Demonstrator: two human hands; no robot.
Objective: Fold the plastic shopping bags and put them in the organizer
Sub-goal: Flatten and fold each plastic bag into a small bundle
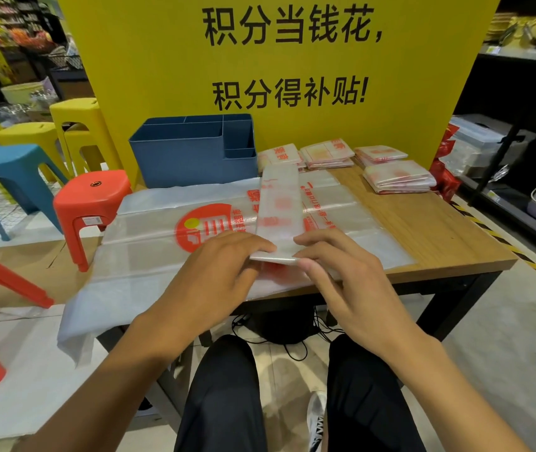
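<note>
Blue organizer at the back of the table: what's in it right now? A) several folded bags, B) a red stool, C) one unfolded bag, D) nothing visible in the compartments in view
D: the blue organizer shows only bare dividers, while the folded bags lie on the table beside it.

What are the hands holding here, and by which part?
Both hands, left and right, pinch the folded plastic bag strip at its near end.

Bare table (423,223) right; organizer (191,154) blocks back-left.
</note>
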